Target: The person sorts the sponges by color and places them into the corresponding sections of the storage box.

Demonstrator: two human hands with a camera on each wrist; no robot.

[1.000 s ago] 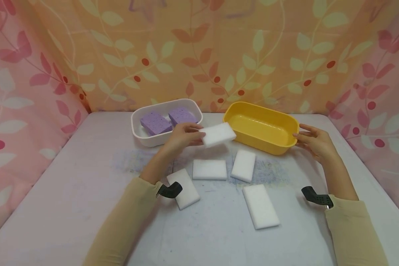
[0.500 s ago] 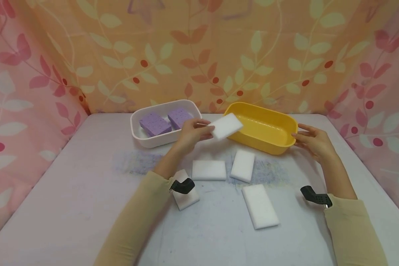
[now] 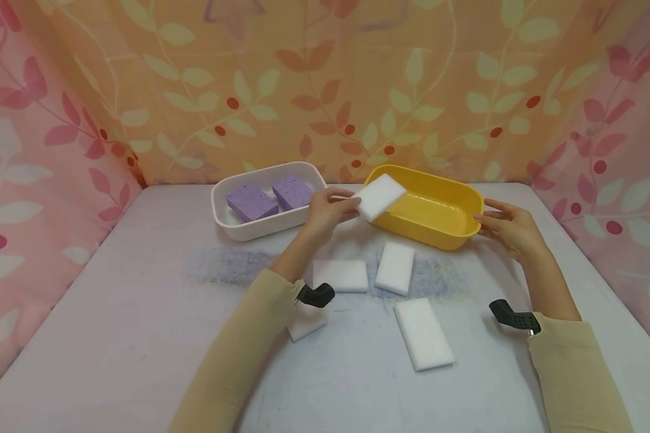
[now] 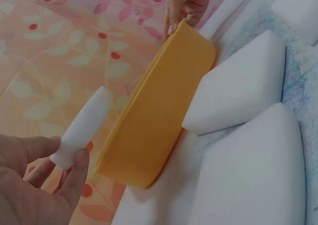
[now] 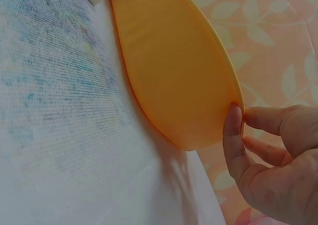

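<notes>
Between thumb and fingers, my left hand pinches a white sponge at one end. The sponge is tilted and held up at the left end of the yellow tub, overlapping its rim in the head view. From the left wrist view, this sponge shows narrow side on, with the tub's outer wall beside it. My right hand grips the tub's right end, thumb on the outer wall and fingers at the rim in the right wrist view. The tub's visible inside holds nothing.
A white tub with two purple sponges, one left and one right, stands left of the yellow one. Several white sponges lie in front, including a middle one and a near one. My left forearm partly covers another.
My left hand has carried the white sponge rightward and up, from in front of the gap between the tubs to the yellow tub's left end. The right hand keeps its place on the tub.
</notes>
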